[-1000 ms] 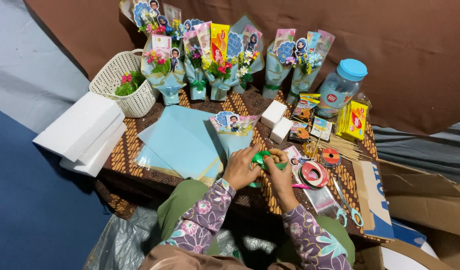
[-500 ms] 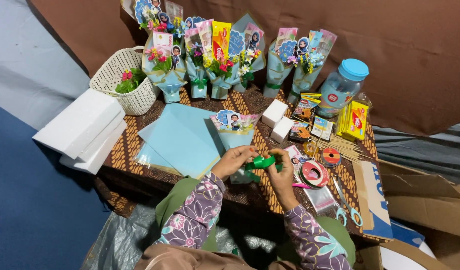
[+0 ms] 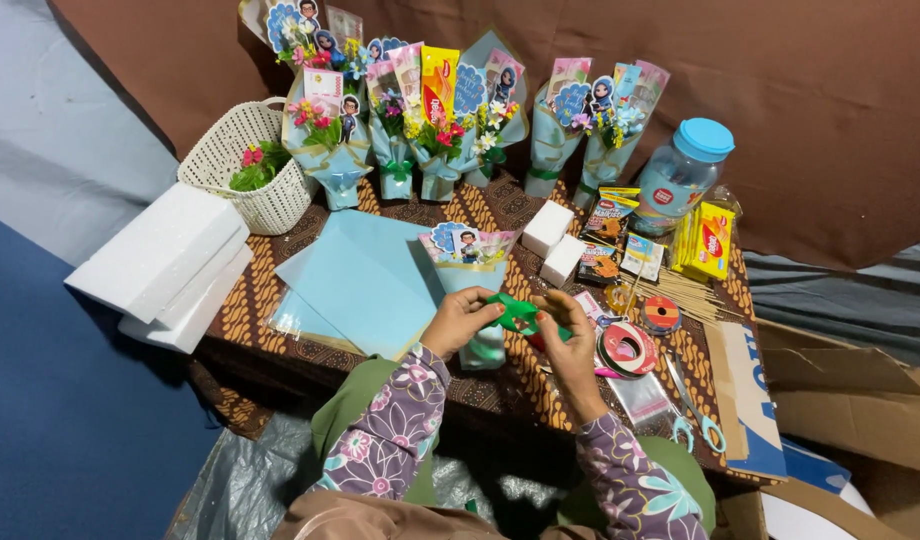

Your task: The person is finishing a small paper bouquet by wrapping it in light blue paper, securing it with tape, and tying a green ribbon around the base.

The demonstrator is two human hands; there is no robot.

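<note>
the left hand (image 3: pixel 462 318) and the right hand (image 3: pixel 570 335) pinch a green ribbon (image 3: pixel 517 312) between them, fingers closed on either side of its loop. it hangs just above the narrow end of a small blue bouquet (image 3: pixel 468 262) lying on the worktop (image 3: pixel 500 385). the ribbon looks light, thin and limp, probably slippery, so best held by fingertips close to the knot.

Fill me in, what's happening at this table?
A person seated at a patterned table works a green ribbon between the left hand and right hand, just over a small blue-wrapped bouquet. Finished bouquets line the back edge; blue paper sheets lie to the left.
</note>
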